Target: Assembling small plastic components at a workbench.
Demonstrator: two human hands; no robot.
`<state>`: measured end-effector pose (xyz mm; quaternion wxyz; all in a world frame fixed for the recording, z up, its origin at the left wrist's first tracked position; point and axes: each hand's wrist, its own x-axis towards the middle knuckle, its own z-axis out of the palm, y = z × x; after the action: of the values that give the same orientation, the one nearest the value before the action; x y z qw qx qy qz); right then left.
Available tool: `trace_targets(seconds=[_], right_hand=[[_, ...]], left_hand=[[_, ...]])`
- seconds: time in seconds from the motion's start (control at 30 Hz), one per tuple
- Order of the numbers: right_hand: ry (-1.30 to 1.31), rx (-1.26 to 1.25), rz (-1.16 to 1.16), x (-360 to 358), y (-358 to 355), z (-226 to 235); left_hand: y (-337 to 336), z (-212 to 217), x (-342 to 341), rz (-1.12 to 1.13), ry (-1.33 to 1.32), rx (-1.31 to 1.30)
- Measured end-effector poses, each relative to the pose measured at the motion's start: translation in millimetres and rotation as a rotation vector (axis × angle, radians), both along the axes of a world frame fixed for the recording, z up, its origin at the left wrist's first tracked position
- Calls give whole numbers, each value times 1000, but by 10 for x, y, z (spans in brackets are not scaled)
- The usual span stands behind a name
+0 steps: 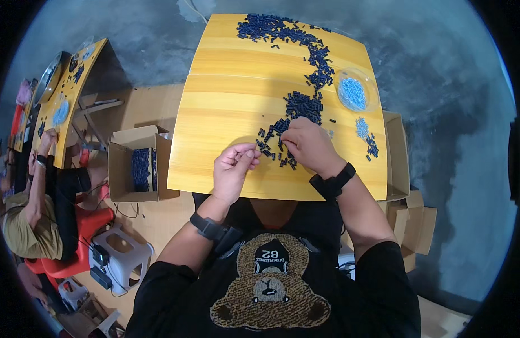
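My left hand hovers over the near edge of the yellow wooden table, thumb and forefinger pinched together. Whatever sits in that pinch is too small to name. To its right, my right hand is closed, fingertips pointing down among small black cylindrical pieces; I cannot make out what they hold. A denser pile of the same black pieces lies just beyond my right hand. From there a trail of them runs to a wide heap at the table's far edge.
A clear round bowl of light blue small pieces stands at the table's right, with a loose blue cluster and black pieces nearer. Cardboard boxes flank the table. At left, a person sits at another table near a white stool.
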<state>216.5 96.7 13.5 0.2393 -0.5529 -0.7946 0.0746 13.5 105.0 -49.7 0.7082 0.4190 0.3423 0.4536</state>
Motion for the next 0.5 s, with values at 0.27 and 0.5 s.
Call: trace_targets(seconds=[0.27, 0.5], right_hand=[[-89, -25, 89, 12, 137, -24], [-99, -31, 102, 0, 148, 0]], left_hand=[[11, 20, -6, -38, 29, 18], [13, 16, -4, -40, 22, -11]])
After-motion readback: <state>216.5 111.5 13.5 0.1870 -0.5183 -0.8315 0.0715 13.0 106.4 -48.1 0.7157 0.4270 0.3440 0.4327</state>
